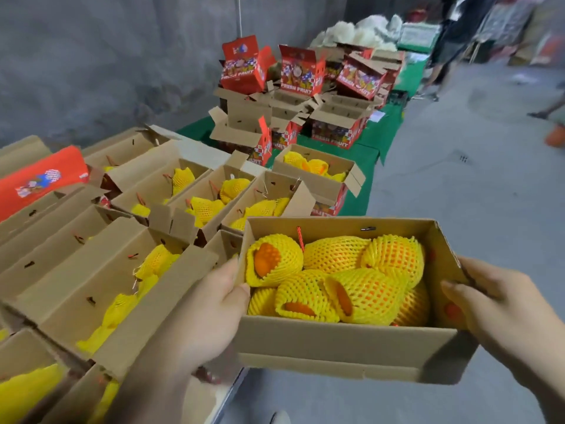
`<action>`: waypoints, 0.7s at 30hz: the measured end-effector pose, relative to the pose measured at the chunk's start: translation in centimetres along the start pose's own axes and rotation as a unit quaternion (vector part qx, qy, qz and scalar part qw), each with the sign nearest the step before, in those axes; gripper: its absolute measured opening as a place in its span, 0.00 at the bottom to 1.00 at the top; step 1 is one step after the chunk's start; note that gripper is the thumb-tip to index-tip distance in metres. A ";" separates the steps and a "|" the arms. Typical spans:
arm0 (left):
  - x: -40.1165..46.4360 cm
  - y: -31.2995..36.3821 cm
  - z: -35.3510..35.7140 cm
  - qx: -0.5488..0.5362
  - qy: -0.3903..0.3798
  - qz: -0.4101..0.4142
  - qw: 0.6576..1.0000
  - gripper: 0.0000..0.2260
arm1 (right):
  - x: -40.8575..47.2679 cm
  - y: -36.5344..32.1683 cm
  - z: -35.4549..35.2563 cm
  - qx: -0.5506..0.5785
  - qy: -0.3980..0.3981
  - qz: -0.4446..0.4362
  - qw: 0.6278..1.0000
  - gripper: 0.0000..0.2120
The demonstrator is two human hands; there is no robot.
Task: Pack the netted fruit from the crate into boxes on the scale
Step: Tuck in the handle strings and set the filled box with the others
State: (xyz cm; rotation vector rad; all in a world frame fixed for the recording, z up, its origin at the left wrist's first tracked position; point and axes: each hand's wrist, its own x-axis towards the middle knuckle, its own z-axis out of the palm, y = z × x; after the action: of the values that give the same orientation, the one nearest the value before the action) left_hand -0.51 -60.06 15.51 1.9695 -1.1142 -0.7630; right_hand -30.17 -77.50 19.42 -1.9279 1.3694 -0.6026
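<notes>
We hold the filled box [351, 344] between left hand [211, 289] and right hand [489, 304], each grasping an end, long axis crosswise, packed boxes [171, 191] lying leftward.

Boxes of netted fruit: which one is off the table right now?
The open box at lower right, held by the left hand and right hand over the floor. The other filled boxes sit on the table.
</notes>
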 end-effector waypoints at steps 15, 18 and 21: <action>27.8 7.4 -6.4 0.065 0.210 -0.055 0.974 0.14 | 39.1 -7.4 5.8 0.075 -0.102 -0.167 0.978 0.11; 32.9 9.6 -7.9 0.083 0.248 -0.070 0.963 0.16 | 46.4 -9.9 7.1 0.088 -0.136 -0.189 0.969 0.09; 38.5 10.7 -11.4 0.138 0.252 -0.110 0.952 0.15 | 52.8 -12.6 8.8 0.120 -0.164 -0.195 0.959 0.12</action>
State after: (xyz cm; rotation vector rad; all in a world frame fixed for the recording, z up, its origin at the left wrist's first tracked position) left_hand 20.71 -94.39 25.34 2.3729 -0.7277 -0.1848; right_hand 1.64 -122.25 22.18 -1.9978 0.6808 -0.5681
